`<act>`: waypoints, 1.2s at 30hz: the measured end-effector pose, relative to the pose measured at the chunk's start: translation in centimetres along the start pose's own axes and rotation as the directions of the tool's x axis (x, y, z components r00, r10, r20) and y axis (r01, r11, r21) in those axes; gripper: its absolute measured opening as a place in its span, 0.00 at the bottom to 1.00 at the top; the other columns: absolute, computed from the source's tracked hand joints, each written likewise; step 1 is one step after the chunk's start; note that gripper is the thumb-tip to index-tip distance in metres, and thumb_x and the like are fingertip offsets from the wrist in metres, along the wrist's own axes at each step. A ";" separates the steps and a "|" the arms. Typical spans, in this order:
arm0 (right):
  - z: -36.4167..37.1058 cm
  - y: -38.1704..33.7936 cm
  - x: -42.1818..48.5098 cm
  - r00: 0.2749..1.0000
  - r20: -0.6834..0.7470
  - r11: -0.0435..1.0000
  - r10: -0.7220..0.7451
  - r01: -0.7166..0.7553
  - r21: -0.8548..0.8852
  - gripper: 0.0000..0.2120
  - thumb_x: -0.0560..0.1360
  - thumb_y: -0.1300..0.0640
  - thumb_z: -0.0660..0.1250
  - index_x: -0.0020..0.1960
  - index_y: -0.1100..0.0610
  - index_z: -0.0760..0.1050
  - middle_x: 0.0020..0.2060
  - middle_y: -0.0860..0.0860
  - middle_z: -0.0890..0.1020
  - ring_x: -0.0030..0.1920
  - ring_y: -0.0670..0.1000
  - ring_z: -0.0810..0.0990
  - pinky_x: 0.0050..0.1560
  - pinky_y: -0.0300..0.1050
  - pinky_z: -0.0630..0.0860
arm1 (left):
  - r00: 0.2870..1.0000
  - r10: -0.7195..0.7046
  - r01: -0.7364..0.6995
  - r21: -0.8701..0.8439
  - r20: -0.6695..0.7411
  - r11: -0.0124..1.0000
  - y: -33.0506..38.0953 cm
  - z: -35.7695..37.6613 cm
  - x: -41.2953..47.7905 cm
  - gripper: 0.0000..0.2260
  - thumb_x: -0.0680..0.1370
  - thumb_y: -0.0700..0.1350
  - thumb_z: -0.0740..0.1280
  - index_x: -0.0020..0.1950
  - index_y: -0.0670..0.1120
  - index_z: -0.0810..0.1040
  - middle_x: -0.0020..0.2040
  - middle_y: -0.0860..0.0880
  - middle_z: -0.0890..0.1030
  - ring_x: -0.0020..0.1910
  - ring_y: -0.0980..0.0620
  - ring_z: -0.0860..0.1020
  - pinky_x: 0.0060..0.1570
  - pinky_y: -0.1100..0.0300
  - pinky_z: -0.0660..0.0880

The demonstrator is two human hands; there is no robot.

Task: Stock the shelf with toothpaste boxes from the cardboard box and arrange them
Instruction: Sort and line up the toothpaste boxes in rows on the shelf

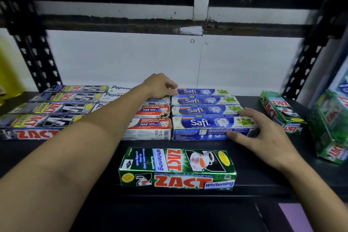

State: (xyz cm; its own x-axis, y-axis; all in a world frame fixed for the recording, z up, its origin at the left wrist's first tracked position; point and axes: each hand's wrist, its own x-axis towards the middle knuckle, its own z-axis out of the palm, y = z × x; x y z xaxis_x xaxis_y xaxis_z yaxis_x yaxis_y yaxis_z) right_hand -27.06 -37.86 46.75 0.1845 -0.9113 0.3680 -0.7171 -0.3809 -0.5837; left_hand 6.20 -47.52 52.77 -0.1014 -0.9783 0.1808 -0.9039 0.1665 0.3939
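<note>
Rows of toothpaste boxes lie flat on the black shelf point(94, 156). Several blue Safi boxes point(203, 111) form a column right of centre. My left hand point(160, 85) reaches to the back and its fingertips touch the left end of the rearmost Safi box point(199, 91). My right hand point(263, 130) lies with spread fingers on the right end of the front Safi box point(207, 126), thumb against its front face. A green Zact Whitening box point(177, 168) sits alone near the shelf's front edge. The cardboard box is not in view.
Silver Zact boxes point(47, 108) fill the left side, white Pepsodent boxes point(150, 120) the middle. More green Zact boxes point(280, 111) lie angled at the right, others stacked at the far right point(331, 128). Perforated black uprights point(301, 66) frame the shelf.
</note>
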 end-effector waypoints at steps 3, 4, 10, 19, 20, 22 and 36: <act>0.0 0.0 0.0 1.000 -0.009 1.000 -0.004 0.004 -0.004 0.32 0.64 0.37 0.75 0.65 0.43 0.73 0.72 0.41 0.69 0.69 0.45 0.69 0.62 0.38 0.64 | 1.000 -0.013 0.013 -0.042 -0.002 0.999 -0.1 -0.1 -0.1 0.22 0.77 0.55 0.69 0.69 0.50 0.76 0.65 0.50 0.79 0.57 0.54 0.77 0.49 0.62 0.73; 0.0 0.0 0.0 1.000 -0.007 1.000 -0.004 0.004 -0.006 0.32 0.64 0.37 0.75 0.65 0.43 0.73 0.72 0.41 0.69 0.70 0.45 0.69 0.62 0.39 0.64 | 1.000 -0.019 0.018 -0.056 -0.012 0.998 0.0 -0.2 -0.2 0.22 0.78 0.56 0.68 0.70 0.50 0.76 0.66 0.50 0.78 0.59 0.53 0.77 0.50 0.61 0.73; 0.0 0.0 0.0 1.000 0.006 1.000 0.003 -0.004 0.004 0.34 0.63 0.36 0.75 0.67 0.42 0.72 0.74 0.40 0.67 0.71 0.46 0.69 0.65 0.41 0.65 | 0.993 -0.068 0.069 0.005 -0.098 0.998 -0.9 -1.3 -1.7 0.18 0.82 0.54 0.60 0.69 0.49 0.76 0.67 0.49 0.78 0.63 0.49 0.75 0.54 0.59 0.69; 0.0 0.0 0.1 1.000 0.012 1.000 0.028 -0.027 -0.014 0.36 0.63 0.34 0.74 0.68 0.41 0.71 0.74 0.40 0.66 0.64 0.51 0.76 0.61 0.42 0.68 | 0.984 -0.166 0.172 0.108 -0.061 0.979 -2.4 -0.8 -3.1 0.18 0.83 0.52 0.58 0.64 0.43 0.79 0.60 0.43 0.81 0.57 0.43 0.79 0.54 0.55 0.73; 0.0 0.0 0.1 1.000 0.011 1.000 0.028 -0.028 -0.015 0.36 0.63 0.34 0.74 0.68 0.41 0.71 0.74 0.40 0.67 0.63 0.52 0.76 0.61 0.42 0.68 | 0.983 -0.171 0.177 0.107 -0.069 0.978 -2.3 -0.8 -3.1 0.18 0.83 0.52 0.59 0.66 0.44 0.78 0.61 0.44 0.81 0.56 0.44 0.79 0.53 0.56 0.73; 0.1 0.0 0.1 1.000 0.009 1.000 0.028 -0.028 -0.013 0.35 0.63 0.34 0.74 0.68 0.41 0.71 0.74 0.40 0.67 0.64 0.51 0.76 0.61 0.42 0.68 | 0.982 -0.173 0.180 0.106 -0.070 0.978 -2.2 -0.8 -3.0 0.18 0.83 0.53 0.60 0.65 0.45 0.78 0.61 0.44 0.81 0.55 0.46 0.80 0.52 0.56 0.74; -0.1 -0.3 -0.1 1.000 0.004 1.000 0.018 -0.018 0.001 0.34 0.64 0.37 0.75 0.68 0.42 0.71 0.74 0.41 0.67 0.70 0.48 0.70 0.65 0.42 0.66 | 0.986 -0.127 0.139 0.113 -0.107 0.984 -1.6 -1.1 -3.3 0.18 0.82 0.54 0.60 0.65 0.46 0.78 0.65 0.45 0.79 0.59 0.45 0.78 0.56 0.55 0.73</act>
State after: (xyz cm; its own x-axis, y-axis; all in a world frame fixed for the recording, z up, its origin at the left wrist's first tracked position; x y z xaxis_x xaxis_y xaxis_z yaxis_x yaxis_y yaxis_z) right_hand -26.89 -37.67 46.93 0.1742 -0.9187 0.3544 -0.7194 -0.3645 -0.5913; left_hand 8.44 -44.38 52.57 0.0596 -0.9726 0.2246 -0.9503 0.0136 0.3110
